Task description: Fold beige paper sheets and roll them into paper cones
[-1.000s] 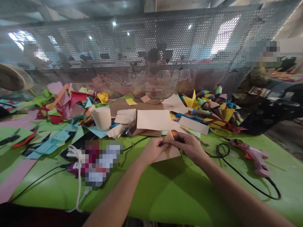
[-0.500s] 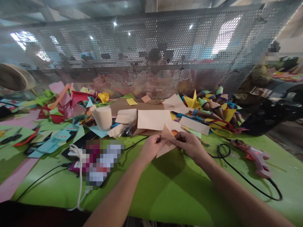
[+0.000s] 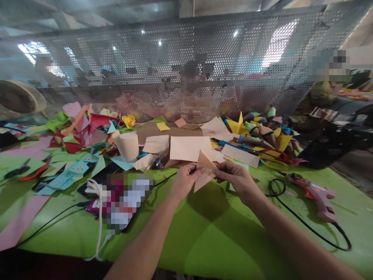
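Note:
A folded peach paper with a pointed top is held up above the green table between my two hands. My left hand pinches its left side between thumb and fingers. On the other side, my right hand grips the right edge with closed fingertips. Just behind the folded piece lies a flat cream sheet. Smaller cream pieces rest to its left, and a long pale strip is at its right.
A pink glue gun with a black cord lies on the green table at right. At left are a phone, white cable, cream cup and scissors. Coloured paper is heaped before a perforated metal screen.
The folded paper has tilted and risen slightly between my hands. Both hands still pinch it, and the right one has shifted slightly to the right.

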Demonstrator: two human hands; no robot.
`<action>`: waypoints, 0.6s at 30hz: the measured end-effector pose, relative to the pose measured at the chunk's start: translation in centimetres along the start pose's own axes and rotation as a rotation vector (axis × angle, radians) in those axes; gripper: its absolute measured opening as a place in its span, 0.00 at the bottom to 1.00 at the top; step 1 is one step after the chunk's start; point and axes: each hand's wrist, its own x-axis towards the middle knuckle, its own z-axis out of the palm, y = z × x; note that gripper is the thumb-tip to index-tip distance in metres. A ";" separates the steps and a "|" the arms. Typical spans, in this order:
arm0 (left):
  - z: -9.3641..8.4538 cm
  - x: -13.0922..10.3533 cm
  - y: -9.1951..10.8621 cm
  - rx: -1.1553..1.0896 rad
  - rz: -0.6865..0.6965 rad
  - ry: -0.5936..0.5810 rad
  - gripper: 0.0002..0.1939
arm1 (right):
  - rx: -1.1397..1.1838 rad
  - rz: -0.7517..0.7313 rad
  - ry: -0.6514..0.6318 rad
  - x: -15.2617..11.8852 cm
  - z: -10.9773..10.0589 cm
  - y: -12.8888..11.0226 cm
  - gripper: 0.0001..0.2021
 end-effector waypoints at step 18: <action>0.0 0.3 0.0 -0.341 -0.195 0.107 0.21 | -0.350 -0.370 0.088 -0.4 -0.3 -0.5 0.12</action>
